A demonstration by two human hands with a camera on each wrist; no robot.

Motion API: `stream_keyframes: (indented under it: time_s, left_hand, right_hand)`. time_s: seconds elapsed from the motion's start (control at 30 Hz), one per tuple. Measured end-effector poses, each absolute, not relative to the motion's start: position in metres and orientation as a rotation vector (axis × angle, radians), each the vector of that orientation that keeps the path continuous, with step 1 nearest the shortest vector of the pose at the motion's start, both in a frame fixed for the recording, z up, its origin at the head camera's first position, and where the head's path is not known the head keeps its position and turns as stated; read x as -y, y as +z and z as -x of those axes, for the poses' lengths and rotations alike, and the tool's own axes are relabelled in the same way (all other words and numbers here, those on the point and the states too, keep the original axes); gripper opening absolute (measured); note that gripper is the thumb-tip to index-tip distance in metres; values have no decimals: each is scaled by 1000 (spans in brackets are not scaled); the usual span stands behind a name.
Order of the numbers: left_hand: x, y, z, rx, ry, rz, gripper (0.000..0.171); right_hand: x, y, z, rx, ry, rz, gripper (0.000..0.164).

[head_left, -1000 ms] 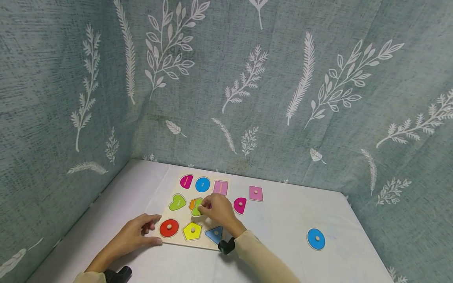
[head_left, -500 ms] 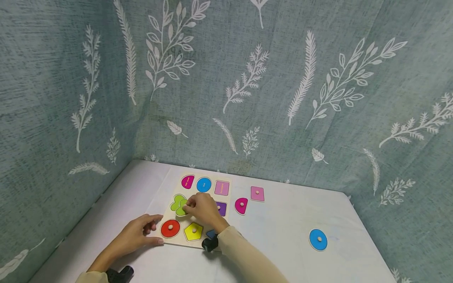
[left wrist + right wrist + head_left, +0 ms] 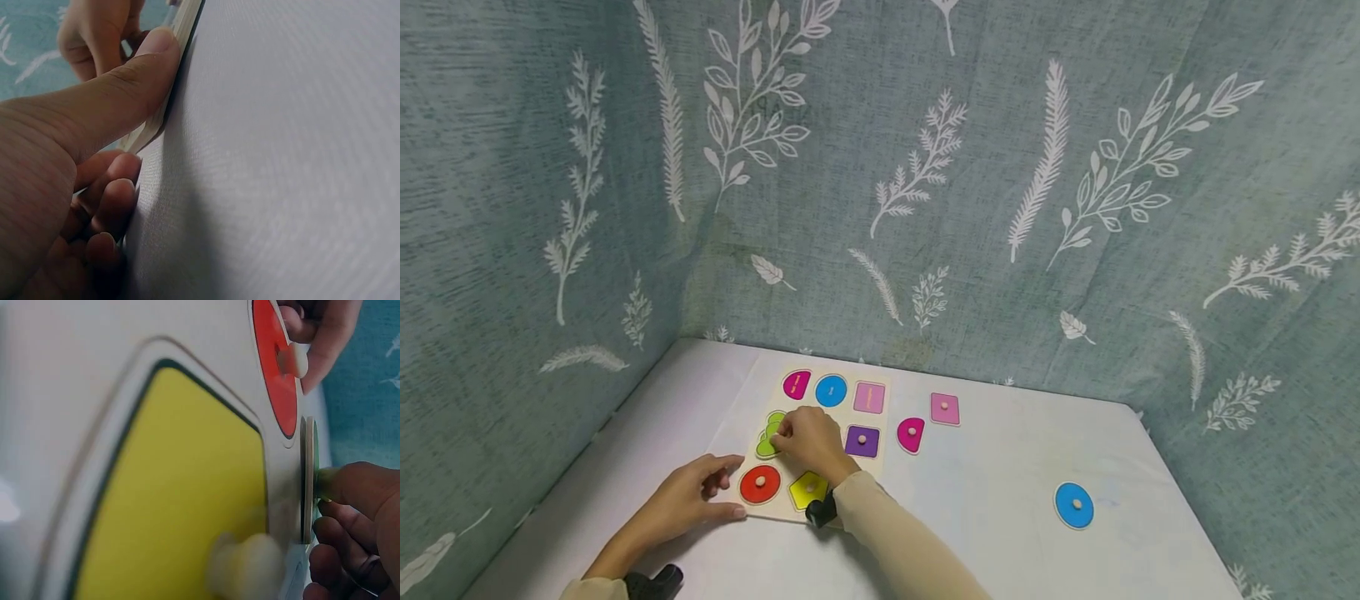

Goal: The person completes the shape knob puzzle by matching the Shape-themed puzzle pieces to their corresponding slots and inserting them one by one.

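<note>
A wooden peg puzzle board [image 3: 850, 417] lies at the left of the table. My right hand [image 3: 811, 440] pinches the knob of a green heart piece [image 3: 767, 447], which is tilted over the printed green heart and partly covers it. In the right wrist view the piece's wooden edge [image 3: 309, 481] shows side-on. My left hand [image 3: 688, 498] rests at the board's near left corner, thumb and forefinger spread and touching its edges. Red oval [image 3: 759, 484], yellow pentagon [image 3: 805, 490] and purple [image 3: 862, 442] pieces sit in the board. My right hand and arm hide the orange and blue triangle pieces.
To the board's right lie a magenta half-round piece [image 3: 910, 435] and a pink rectangular piece [image 3: 944, 409]. A blue round piece [image 3: 1073, 505] is farther right on the white table [image 3: 985, 500]. Patterned cloth [image 3: 880, 208] stands behind and at both sides.
My right hand has carried the green heart leftward from above the board's middle, by the orange piece, to the printed heart. The purple piece has come into view. My left hand stays put.
</note>
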State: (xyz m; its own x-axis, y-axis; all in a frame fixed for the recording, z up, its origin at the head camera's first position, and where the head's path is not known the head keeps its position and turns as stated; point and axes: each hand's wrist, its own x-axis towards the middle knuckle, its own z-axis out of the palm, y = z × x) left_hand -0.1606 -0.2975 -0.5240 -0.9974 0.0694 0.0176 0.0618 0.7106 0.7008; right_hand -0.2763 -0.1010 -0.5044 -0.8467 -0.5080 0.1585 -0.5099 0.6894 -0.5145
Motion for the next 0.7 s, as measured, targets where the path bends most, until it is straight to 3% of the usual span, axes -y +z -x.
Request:
stream_keyframes:
  time_s: [0.7]
  left_hand:
    - [296, -521, 158, -2876, 1209, -85, 85]
  right_hand:
    - [112, -503, 284, 2889, 824, -781, 16]
